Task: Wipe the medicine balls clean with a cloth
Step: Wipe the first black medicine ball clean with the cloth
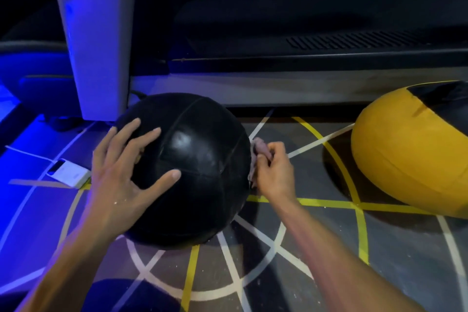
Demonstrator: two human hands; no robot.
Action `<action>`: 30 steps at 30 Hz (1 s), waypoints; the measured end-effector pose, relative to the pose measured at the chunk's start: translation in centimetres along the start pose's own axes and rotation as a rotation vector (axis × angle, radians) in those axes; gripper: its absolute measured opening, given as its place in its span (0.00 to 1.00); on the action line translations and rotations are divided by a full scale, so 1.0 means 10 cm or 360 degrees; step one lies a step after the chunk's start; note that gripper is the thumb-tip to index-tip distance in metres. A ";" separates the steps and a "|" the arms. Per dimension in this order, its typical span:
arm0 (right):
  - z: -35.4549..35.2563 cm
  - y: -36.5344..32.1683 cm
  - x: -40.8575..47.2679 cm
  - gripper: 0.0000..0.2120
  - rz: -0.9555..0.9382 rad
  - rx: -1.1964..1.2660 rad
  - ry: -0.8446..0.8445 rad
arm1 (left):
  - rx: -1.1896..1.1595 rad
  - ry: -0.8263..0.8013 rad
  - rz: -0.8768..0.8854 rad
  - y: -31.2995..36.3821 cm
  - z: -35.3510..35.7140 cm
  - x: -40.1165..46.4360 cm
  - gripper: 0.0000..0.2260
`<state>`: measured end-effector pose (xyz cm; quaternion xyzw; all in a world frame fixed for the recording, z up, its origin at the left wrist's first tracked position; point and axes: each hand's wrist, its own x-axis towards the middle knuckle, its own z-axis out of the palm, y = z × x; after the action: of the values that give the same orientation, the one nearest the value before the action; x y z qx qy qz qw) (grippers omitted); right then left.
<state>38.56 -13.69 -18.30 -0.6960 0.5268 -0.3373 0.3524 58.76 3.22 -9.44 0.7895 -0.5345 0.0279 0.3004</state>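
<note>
A large black medicine ball (197,159) with stitched panels sits on the floor in the middle of the view. My left hand (121,172) lies flat on its left side, fingers spread. My right hand (271,170) is closed around a small pale cloth (257,149) and presses it against the ball's right side. A yellow and black medicine ball (405,154) rests on the floor to the right, apart from both hands.
The dark floor (316,248) carries white and yellow painted lines. A white power bank (68,172) with a cable lies left of the black ball. A pale machine post (96,40) rises behind it, and a dark treadmill base (304,40) runs along the back.
</note>
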 end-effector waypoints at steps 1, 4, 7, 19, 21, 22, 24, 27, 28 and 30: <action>0.05 -0.05 -0.02 0.07 0.0081 0.0115 0.0011 | -0.0039 0.0010 -0.0026 -0.02 -0.02 -0.04 0.37; 0.09 -0.44 -0.59 0.05 -0.0367 0.0241 -0.0123 | -0.0089 0.0001 -0.0091 -0.09 -0.05 -0.08 0.38; 0.07 -0.62 -1.00 0.10 -0.1054 0.0003 -0.0440 | -0.0080 0.0017 -0.0036 -0.10 -0.03 -0.12 0.37; 0.09 -0.40 -0.59 0.03 -0.0566 0.0158 -0.0108 | -0.0062 0.0016 -0.0058 -0.04 0.06 0.02 0.33; 0.13 -0.18 -0.92 0.07 -0.0828 0.0091 -0.0374 | -0.0056 0.0009 -0.0070 -0.07 0.06 0.06 0.33; 0.10 -0.09 -1.03 0.07 -0.0922 0.0028 -0.0469 | -0.0065 0.0006 -0.0076 -0.07 0.07 0.09 0.34; 0.02 0.07 -1.02 0.04 -0.0832 0.0027 -0.0508 | -0.0077 -0.0024 -0.0085 -0.08 0.06 0.17 0.34; -0.12 0.20 -0.67 0.04 -0.0303 0.0205 -0.0239 | -0.0077 -0.0071 -0.0099 -0.11 0.06 0.31 0.35; -0.16 0.19 -0.50 0.05 -0.0154 0.0210 -0.0141 | -0.0083 -0.0090 -0.0102 -0.12 0.06 0.36 0.35; -0.18 0.08 -0.19 0.06 -0.0004 0.0322 -0.0024 | -0.0094 -0.0104 -0.0102 -0.14 0.05 0.41 0.36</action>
<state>36.28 -12.22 -18.20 -0.6600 0.4866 -0.3840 0.4245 61.56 -0.13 -8.97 0.7975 -0.5191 -0.0232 0.3066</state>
